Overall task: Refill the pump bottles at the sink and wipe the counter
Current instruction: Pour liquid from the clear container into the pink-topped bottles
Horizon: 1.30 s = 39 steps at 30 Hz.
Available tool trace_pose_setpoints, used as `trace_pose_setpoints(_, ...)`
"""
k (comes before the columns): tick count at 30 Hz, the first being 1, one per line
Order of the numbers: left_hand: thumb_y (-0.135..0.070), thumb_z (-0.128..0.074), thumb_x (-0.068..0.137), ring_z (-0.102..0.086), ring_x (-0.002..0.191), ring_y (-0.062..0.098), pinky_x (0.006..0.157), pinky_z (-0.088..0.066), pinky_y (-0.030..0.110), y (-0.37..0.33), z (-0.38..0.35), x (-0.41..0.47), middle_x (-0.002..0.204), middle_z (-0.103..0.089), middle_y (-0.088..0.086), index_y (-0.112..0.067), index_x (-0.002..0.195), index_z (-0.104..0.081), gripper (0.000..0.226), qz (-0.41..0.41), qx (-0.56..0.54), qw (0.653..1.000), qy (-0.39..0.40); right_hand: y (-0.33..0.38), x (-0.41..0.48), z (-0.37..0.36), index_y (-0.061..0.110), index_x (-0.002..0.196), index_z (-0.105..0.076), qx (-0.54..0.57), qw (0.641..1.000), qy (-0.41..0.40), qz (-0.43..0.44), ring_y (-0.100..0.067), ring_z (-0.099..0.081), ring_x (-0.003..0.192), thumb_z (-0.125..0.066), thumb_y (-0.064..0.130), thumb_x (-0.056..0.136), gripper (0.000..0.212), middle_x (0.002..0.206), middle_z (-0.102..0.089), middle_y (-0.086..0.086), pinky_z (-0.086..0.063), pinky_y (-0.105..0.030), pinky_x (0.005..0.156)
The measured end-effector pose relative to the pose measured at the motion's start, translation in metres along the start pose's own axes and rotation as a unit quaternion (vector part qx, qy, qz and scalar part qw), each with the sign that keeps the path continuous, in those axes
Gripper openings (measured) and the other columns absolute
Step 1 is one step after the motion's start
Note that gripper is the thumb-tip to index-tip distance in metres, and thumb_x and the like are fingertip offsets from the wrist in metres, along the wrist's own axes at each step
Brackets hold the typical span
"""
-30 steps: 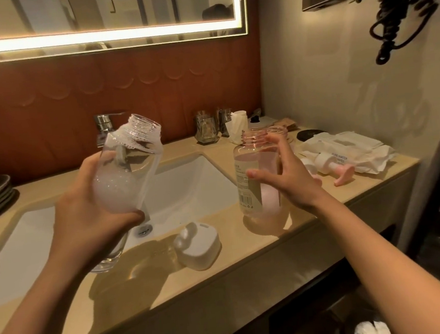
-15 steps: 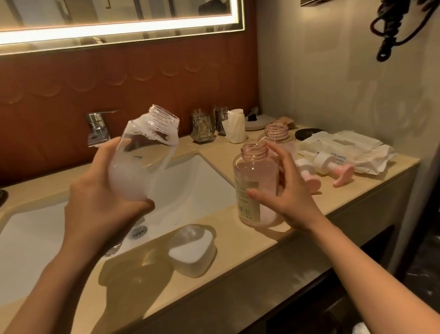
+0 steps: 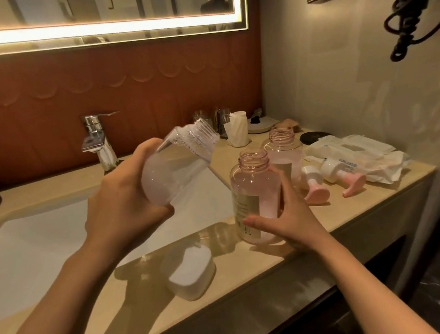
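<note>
Behind the sink [image 3: 35, 247], the faucet [image 3: 97, 142] is mirror-bright polished metal. The sink is smooth, glossy white; the desk [image 3: 248, 278] around it, sleek beige stone with a soft sheen. The tilted bottle [image 3: 177, 170] above it is clear plastic, the pink bottle [image 3: 254, 187] beside it translucent plastic.

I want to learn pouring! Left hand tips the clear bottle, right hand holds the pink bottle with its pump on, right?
Not quite: the head view shows the pink bottle with an open neck, no pump on. The left hand tips the clear bottle and the right hand holds the pink one.
</note>
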<state>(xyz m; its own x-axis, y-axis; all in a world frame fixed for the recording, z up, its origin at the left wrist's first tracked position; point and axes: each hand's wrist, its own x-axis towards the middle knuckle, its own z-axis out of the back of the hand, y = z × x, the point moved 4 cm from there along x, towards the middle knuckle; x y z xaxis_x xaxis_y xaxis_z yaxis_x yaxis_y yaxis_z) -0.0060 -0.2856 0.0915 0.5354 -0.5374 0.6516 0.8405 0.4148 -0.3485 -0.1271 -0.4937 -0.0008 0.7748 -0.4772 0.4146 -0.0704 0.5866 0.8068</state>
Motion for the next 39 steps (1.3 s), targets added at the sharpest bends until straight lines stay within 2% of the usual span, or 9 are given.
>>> trace_pose_setpoints(6,-0.015,-0.083,0.054,-0.044,0.081,0.016,0.063,-0.046,0.034,-0.006,-0.008,0.009,0.098,-0.049,-0.011,-0.038,0.132,-0.040,0.092,-0.027,0.045,0.999,0.004,-0.001,0.001,0.001,0.049,0.130,-0.021,0.010,1.000,0.016,-0.010,-0.001,-0.039,0.120,-0.079,0.051,0.052,0.097,0.119,-0.034,0.039,-0.032,-0.013,0.088)
trace_pose_setpoints(10,-0.015,-0.083,0.056,-0.043,0.082,0.015,0.061,-0.040,0.029,-0.011,-0.011,0.012,0.099,-0.050,-0.010,-0.034,0.134,-0.042,0.090,-0.049,0.062,0.997,0.014,-0.004,0.002,0.000,0.045,0.136,-0.022,0.016,0.999,0.028,-0.018,-0.004,-0.039,0.126,-0.084,0.056,0.051,0.107,0.127,-0.039,0.030,-0.034,-0.023,0.096)
trace_pose_setpoints(12,-0.014,-0.083,0.055,-0.048,0.082,0.019,0.060,-0.035,0.027,-0.013,-0.012,0.012,0.102,-0.057,-0.006,-0.032,0.134,-0.043,0.090,-0.064,0.080,0.995,0.018,-0.005,0.002,0.000,0.044,0.136,-0.022,0.019,0.999,0.035,-0.023,-0.005,-0.039,0.127,-0.084,0.059,0.049,0.108,0.128,-0.039,0.029,-0.034,-0.025,0.099)
trace_pose_setpoints(16,-0.013,-0.085,0.052,-0.057,0.089,0.028,0.062,-0.038,0.029,-0.016,-0.013,0.013,0.113,-0.064,0.002,-0.029,0.134,-0.045,0.092,-0.089,0.102,0.990,0.027,-0.005,0.002,-0.001,0.040,0.139,-0.023,0.020,0.998,0.042,-0.029,-0.006,-0.038,0.129,-0.075,0.064,0.045,0.110,0.136,-0.040,0.021,-0.036,-0.031,0.105)
trace_pose_setpoints(23,-0.014,-0.088,0.049,-0.060,0.092,0.032,0.066,-0.047,0.035,-0.018,-0.014,0.014,0.117,-0.064,0.004,-0.027,0.136,-0.043,0.099,-0.113,0.131,0.984,0.041,-0.001,0.001,0.000,0.051,0.128,-0.020,0.021,0.998,0.049,-0.019,0.000,-0.037,0.123,-0.081,0.051,0.056,0.094,0.122,-0.034,0.037,-0.031,-0.021,0.098)
trace_pose_setpoints(28,-0.012,-0.086,0.048,-0.062,0.086,0.031,0.060,-0.040,0.027,-0.021,-0.008,0.017,0.114,-0.066,0.005,-0.024,0.134,-0.047,0.095,-0.128,0.158,0.978,0.040,-0.001,0.002,0.001,0.040,0.138,-0.024,0.027,0.998,0.049,-0.013,0.019,-0.037,0.110,-0.082,0.052,0.055,0.102,0.121,-0.035,0.039,-0.032,-0.003,0.086)
trace_pose_setpoints(31,-0.011,-0.087,0.047,-0.063,0.085,0.031,0.060,-0.040,0.027,-0.023,-0.007,0.017,0.112,-0.067,0.005,-0.023,0.134,-0.049,0.095,-0.136,0.166,0.976,0.042,-0.001,0.002,0.000,0.042,0.136,-0.024,0.024,0.998,0.052,-0.011,0.017,-0.038,0.112,-0.082,0.051,0.056,0.100,0.122,-0.036,0.038,-0.032,-0.002,0.086)
trace_pose_setpoints(34,-0.012,-0.087,0.046,-0.064,0.082,0.030,0.058,-0.039,0.026,-0.024,-0.006,0.018,0.110,-0.068,0.005,-0.022,0.133,-0.050,0.095,-0.142,0.177,0.973,0.040,-0.001,0.001,0.001,0.052,0.127,-0.025,0.029,0.998,0.051,-0.014,0.016,-0.039,0.112,-0.083,0.048,0.057,0.090,0.120,-0.037,0.038,-0.032,-0.005,0.088)
trace_pose_setpoints(39,-0.009,-0.087,0.039,-0.064,0.074,0.030,0.052,-0.034,0.022,-0.025,-0.004,0.022,0.105,-0.069,0.002,-0.023,0.130,-0.051,0.098,-0.149,0.209,0.966,0.036,0.000,0.001,0.000,0.060,0.118,-0.024,0.021,0.998,0.049,-0.015,0.016,-0.038,0.113,-0.078,0.056,0.053,0.085,0.121,-0.036,0.041,-0.033,-0.007,0.090)
